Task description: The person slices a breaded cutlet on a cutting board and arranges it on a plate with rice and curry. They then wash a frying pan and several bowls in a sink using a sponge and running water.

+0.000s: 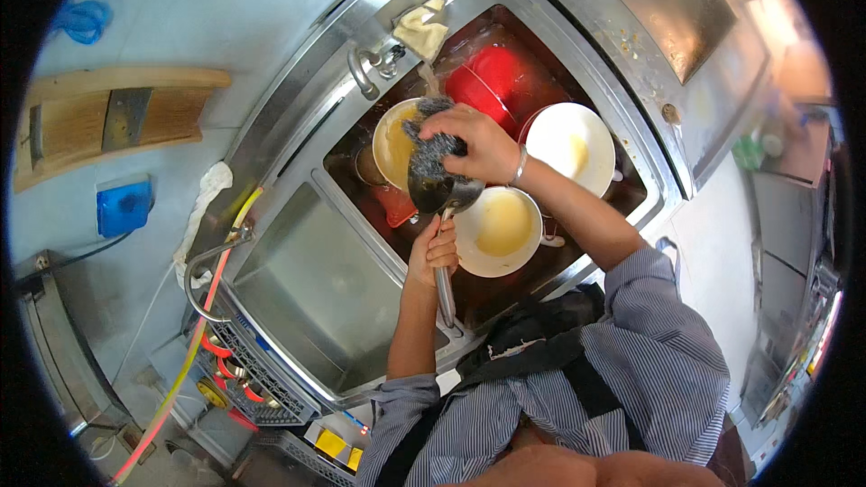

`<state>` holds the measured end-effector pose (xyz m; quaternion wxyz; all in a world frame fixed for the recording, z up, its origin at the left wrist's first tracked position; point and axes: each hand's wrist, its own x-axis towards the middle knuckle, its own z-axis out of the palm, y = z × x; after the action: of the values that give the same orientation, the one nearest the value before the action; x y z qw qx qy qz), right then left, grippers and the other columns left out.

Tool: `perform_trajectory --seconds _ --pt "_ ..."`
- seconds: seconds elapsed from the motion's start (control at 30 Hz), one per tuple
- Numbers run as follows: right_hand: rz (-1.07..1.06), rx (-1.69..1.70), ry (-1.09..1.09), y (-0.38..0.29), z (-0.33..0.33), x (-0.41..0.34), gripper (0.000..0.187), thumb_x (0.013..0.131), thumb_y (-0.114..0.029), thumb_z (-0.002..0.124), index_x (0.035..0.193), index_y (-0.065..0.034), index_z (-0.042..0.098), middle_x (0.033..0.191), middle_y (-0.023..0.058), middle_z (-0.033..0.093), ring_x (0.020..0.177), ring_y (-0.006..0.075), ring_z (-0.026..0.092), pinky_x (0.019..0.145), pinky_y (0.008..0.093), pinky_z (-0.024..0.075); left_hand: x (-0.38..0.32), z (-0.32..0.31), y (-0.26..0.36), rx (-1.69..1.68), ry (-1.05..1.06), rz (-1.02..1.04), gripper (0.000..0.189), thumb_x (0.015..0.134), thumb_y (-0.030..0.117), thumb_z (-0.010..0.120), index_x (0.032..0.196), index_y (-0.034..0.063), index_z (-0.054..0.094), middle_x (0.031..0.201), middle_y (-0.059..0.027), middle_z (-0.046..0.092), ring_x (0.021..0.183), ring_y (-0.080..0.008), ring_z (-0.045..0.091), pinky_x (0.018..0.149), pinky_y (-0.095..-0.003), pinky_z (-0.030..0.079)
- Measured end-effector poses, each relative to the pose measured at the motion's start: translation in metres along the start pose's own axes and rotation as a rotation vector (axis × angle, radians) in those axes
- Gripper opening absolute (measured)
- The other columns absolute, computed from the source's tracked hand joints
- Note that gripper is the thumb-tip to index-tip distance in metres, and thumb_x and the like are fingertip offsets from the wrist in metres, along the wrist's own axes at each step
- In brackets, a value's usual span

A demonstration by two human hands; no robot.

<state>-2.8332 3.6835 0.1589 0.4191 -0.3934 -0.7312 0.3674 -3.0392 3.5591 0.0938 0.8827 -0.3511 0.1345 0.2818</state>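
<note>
My left hand [435,254] grips the metal handle of a small dark pan or ladle [433,195] and holds it above the right-hand basin of a steel sink [649,213]. In my right hand [477,142] is a grey, stringy scouring pad [438,155], pressed at the pan's bowl and hiding part of it. Around the pan sit a white pot with yellowish contents [499,233], a pale bowl with yellow residue [391,142], and another white pot [565,142]. Behind my right hand is a red vessel [484,84].
A faucet [365,74] rises at the sink's back edge, beside a yellowish cloth [423,30]. The left basin [325,277] adjoins my left forearm. A yellow-pink hose [203,321] runs down at left past a grey rack [264,385]. A spoon [672,115] lies on the right counter.
</note>
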Motion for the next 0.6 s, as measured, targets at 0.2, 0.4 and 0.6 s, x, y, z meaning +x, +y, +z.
perform_trajectory --seconds 0.2,0.4,0.6 --pt "-0.175 -0.317 -0.202 0.007 0.033 -0.074 0.035 0.061 -0.015 0.064 0.096 -0.0124 0.061 0.105 0.0034 0.058 0.103 0.0267 0.049 0.091 0.0422 0.0369 0.005 0.010 -0.020 -0.253 -0.198 -0.015 0.024 0.095 0.027 0.035 0.083 0.0066 0.038 0.052 0.0025 0.032 0.034 -0.0037 0.031 0.030 -0.0164 0.028" --pt "0.573 0.280 0.018 0.096 0.017 -0.008 0.034 0.067 -0.020 0.061 0.099 -0.0118 0.060 0.095 0.0079 0.060 0.097 0.0252 0.054 0.085 0.0359 0.0421 0.003 0.005 -0.038 -0.210 -0.152 -0.058 0.025 0.096 0.028 0.034 0.082 0.0077 0.036 0.051 0.0022 0.032 0.034 -0.0044 0.030 0.031 -0.0174 0.028" --pt "-0.107 -0.288 -0.054 0.012 0.028 -0.066 0.032 0.067 -0.014 0.062 0.098 -0.0081 0.059 0.098 0.0094 0.057 0.094 0.0291 0.054 0.087 0.0348 0.0423 -0.008 -0.016 -0.034 -0.243 -0.146 -0.002 0.025 0.096 0.029 0.034 0.081 0.0086 0.035 0.051 0.0019 0.032 0.033 -0.0040 0.030 0.029 -0.0178 0.027"
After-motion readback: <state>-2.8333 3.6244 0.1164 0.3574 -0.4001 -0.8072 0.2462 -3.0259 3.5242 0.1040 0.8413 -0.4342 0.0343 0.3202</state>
